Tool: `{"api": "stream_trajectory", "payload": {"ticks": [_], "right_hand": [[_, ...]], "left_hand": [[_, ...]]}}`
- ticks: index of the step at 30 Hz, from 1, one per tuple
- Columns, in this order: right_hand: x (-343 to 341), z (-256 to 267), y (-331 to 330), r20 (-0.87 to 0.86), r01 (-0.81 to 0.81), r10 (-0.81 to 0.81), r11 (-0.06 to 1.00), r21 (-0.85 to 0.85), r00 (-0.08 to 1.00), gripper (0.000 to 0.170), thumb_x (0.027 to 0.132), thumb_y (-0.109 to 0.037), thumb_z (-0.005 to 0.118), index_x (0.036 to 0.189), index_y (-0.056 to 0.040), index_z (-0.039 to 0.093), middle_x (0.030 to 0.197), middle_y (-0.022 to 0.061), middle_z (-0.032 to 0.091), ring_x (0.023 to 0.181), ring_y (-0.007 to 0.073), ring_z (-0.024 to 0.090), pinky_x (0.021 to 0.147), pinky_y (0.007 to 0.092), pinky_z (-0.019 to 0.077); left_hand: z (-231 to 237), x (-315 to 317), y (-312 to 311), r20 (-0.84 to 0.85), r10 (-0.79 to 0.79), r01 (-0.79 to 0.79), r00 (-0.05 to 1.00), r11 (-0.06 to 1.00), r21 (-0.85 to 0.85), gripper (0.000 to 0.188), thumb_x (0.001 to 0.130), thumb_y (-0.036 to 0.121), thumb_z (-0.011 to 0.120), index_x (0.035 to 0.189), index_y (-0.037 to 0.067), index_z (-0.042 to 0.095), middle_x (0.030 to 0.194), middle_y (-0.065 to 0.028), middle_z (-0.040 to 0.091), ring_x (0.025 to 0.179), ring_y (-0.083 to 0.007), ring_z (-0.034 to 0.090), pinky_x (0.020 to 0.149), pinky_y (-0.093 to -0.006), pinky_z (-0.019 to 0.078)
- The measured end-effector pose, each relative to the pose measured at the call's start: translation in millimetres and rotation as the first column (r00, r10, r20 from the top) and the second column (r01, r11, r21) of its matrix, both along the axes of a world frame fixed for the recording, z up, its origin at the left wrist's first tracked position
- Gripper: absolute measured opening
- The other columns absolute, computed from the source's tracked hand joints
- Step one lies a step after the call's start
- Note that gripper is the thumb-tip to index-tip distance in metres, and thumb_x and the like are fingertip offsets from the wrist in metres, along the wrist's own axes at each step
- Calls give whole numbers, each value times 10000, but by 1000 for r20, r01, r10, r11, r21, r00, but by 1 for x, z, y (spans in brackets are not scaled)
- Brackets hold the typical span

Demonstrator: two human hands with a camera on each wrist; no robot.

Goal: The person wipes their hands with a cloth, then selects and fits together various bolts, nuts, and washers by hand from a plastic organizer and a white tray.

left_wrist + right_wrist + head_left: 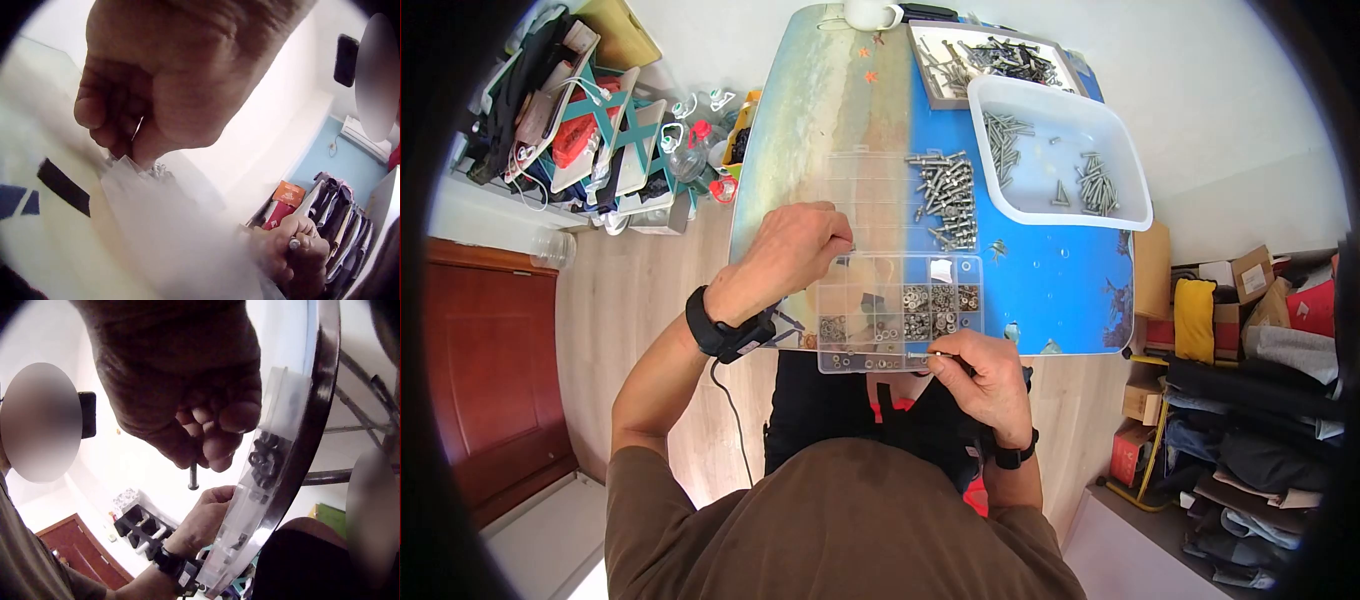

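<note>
A clear compartment box (828, 360) lies unfolded at the table's near edge, with nuts and washers (917, 312) in its near half and bolts (945, 195) on its far half. My left hand (785, 255), fingers curled and tips together, is over the box's left middle; whether it holds something small cannot be seen. In the left wrist view its fingertips are beside a clear plastic corner (125, 172). My right hand (985, 380) pinches a bolt (917, 355) above the near right part. In the right wrist view this bolt (194, 478) points down from the fingertips.
A white tub (1055, 215) with bolts stands at the far right, beside a tray (940, 98) of mixed screws. A white mug (870, 14) is at the far edge. Plastic bottles (688, 160) stand left of the table; a shelf of folded clothes (1250, 400) is to the right.
</note>
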State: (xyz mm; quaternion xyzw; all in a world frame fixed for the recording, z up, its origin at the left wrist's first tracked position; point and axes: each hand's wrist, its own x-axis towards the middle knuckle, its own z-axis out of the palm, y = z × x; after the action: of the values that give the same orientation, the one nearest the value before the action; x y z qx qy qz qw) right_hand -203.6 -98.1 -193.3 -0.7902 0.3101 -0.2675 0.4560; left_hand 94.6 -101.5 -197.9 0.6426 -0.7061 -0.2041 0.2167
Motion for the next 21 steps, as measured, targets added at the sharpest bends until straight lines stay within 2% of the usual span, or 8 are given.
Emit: {"api": "stream_trajectory", "payload": {"ticks": [5,7,11,13,14,16,21], "right_hand": [[2,2,-1,-28,4,-4,1000,-14,1000,89,879,-68,742,932,-6,706,787,82,690,654,179,640,579,291,476],[2,3,-1,-33,6,-7,1000,-18,999,92,884,-74,740,936,-6,707,788,82,692,662,178,645,583,291,478],[0,5,0,-29,27,-25,999,38,999,103,903,-96,730,948,-6,707,801,82,698,682,177,650,605,296,487],[0,6,1,-13,23,-22,999,46,1000,107,909,-102,727,952,-6,706,804,82,699,685,177,649,612,297,491],[1,7,2,17,20,-20,999,44,1000,107,893,-83,727,966,-8,708,799,98,689,665,204,647,595,307,490],[4,8,4,53,12,-14,999,38,998,118,878,-65,728,980,-10,711,793,114,680,645,230,645,578,318,490],[-1,4,14,110,7,-21,993,121,994,114,896,-45,714,995,10,705,814,116,688,635,189,662,564,299,499]], "left_hand": [[-2,2,4,-26,-5,5,1000,1000,-13,92,863,69,645,905,34,719,872,-134,670,832,-355,659,721,-444,508],[-4,2,9,-85,-6,-11,996,980,-201,156,838,56,706,990,27,693,882,-124,659,748,-321,640,654,-387,488],[43,-21,32,-217,-9,-18,976,992,-124,282,798,67,760,1067,43,678,885,-107,643,704,-280,619,616,-362,483],[51,-38,46,-339,-200,146,919,973,-179,342,769,97,801,1085,58,678,848,-89,628,671,-240,600,581,-349,475],[50,-48,52,-336,-195,140,921,973,-183,342,769,97,801,1085,58,678,848,-89,628,671,-240,600,581,-349,475],[39,-67,62,-376,-325,203,868,923,-329,311,766,95,805,1048,66,679,824,-90,634,663,-248,615,571,-351,478],[25,-88,80,-362,-245,145,900,948,-283,233,770,45,786,961,70,656,776,-92,639,683,-296,640,570,-371,485]]}}
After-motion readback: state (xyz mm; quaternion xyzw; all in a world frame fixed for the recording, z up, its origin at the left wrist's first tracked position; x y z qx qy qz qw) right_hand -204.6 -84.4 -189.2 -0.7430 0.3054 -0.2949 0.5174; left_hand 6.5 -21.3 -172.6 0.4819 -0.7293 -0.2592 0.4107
